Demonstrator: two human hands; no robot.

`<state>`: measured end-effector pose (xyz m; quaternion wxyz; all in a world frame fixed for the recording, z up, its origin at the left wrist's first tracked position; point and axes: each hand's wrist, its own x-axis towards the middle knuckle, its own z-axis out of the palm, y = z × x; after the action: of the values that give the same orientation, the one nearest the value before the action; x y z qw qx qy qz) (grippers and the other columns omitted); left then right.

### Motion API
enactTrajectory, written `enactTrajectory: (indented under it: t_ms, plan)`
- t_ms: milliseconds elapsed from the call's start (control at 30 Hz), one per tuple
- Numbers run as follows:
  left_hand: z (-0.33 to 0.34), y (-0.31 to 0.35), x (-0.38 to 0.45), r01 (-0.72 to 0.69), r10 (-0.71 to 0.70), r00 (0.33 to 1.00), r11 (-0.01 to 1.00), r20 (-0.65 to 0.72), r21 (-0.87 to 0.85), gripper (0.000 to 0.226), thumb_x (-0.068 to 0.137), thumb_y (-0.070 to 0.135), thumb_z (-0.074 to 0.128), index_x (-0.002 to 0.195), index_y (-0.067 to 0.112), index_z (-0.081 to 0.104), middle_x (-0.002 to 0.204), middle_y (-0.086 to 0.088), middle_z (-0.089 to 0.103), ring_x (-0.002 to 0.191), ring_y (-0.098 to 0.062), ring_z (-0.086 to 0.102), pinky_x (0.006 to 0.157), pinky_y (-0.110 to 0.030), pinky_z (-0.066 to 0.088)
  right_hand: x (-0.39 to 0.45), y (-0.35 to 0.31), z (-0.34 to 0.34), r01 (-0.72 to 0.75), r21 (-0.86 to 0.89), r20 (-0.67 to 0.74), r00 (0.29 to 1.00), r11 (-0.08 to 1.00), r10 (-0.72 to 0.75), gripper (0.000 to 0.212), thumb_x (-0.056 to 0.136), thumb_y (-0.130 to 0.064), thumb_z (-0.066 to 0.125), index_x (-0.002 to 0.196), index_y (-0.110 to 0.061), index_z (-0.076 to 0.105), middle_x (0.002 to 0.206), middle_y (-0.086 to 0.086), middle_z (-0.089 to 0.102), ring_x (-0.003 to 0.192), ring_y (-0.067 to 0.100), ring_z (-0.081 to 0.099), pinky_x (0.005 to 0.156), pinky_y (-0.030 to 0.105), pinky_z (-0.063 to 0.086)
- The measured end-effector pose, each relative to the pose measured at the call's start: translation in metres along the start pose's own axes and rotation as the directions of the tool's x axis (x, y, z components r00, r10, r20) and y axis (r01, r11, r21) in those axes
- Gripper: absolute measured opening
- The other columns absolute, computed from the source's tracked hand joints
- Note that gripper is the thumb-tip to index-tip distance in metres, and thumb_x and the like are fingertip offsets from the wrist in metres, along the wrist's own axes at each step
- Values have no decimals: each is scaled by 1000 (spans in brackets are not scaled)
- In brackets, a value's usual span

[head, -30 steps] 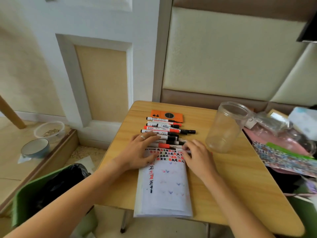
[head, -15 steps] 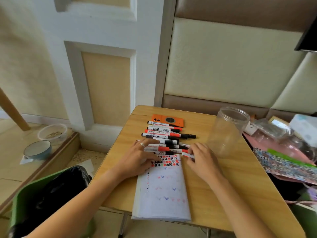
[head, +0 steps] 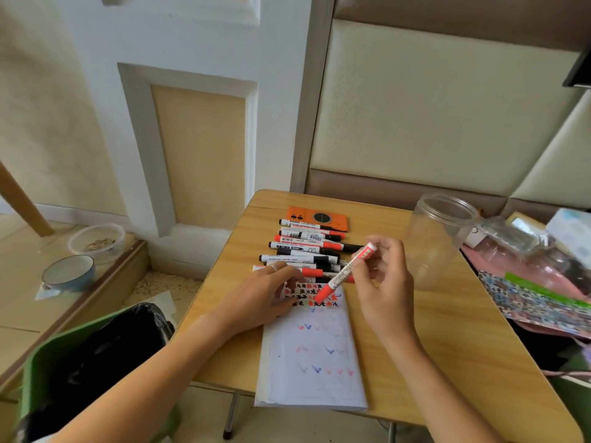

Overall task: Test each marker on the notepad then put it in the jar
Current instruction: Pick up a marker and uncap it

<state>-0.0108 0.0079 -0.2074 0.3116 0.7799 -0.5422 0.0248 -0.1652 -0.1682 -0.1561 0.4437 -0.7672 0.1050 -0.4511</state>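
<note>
From my remote view, on the far left my left hand point(head: 267, 297) lies on the top of the notepad point(head: 311, 353), fingers loosely curved over the paper near the rows of red and black test marks, holding nothing; I judge it is pinning the pad down. I want that pressure kept flat and steady so the pages do not slide when the tip drags.

Just behind it the row of markers point(head: 307, 251) waits on the table point(head: 447, 340), red and black caps mixed, with an orange case at the far end.

Next, the red marker point(head: 348, 272) is tilted, its red capped end low over the top of the pad and its tail raised. My right hand point(head: 383, 282) pinches its barrel between thumb and fingertips, the other fingers loosely curled. The cap looks on, so the step in hand is uncapping: I would have the left fingers take the cap, pull straight along the barrel, then make a short stroke on bare paper below the marks.

Further right stands the clear jar point(head: 439, 241), upright, open-mouthed, apparently empty, close enough for a short drop, tail first.
</note>
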Motion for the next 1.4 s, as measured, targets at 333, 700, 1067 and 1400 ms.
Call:
enactTrajectory:
  t_ms: [333,700,1067,1400]
  plan:
    - [7,-2,-3,59,-62,997,996,-50,-65,19,104,38,51,112,24,62,104,10,59,89,-2,52,72,-15,38,-9,35,25,-412,69,181,901,908,395,20,96,-4,66,107,-19,62,90,6,74,76,21,73,77,47,62]
    - [10,3,-9,34,-27,996,996,-90,78,18,106,31,46,109,16,57,108,5,50,90,-9,43,75,-23,36,-12,39,24,89,-540,79,995,837,-55,24,90,-21,71,113,-17,66,124,2,58,120,23,54,97,33,42]
    - [12,3,-8,-35,46,994,993,-97,113,22,105,37,47,104,16,54,101,4,49,89,-12,41,77,-26,37,-11,44,39,554,-475,600,772,684,-209,18,90,-23,72,107,-19,73,100,-7,64,96,17,57,84,36,53]
    - [14,1,-9,-67,81,994,983,-80,171,20,102,39,51,111,21,54,108,5,52,95,-12,46,80,-33,46,14,52,-27,-202,-451,-316,947,869,56,21,88,-11,72,90,-7,51,91,12,60,86,33,57,71,33,34]
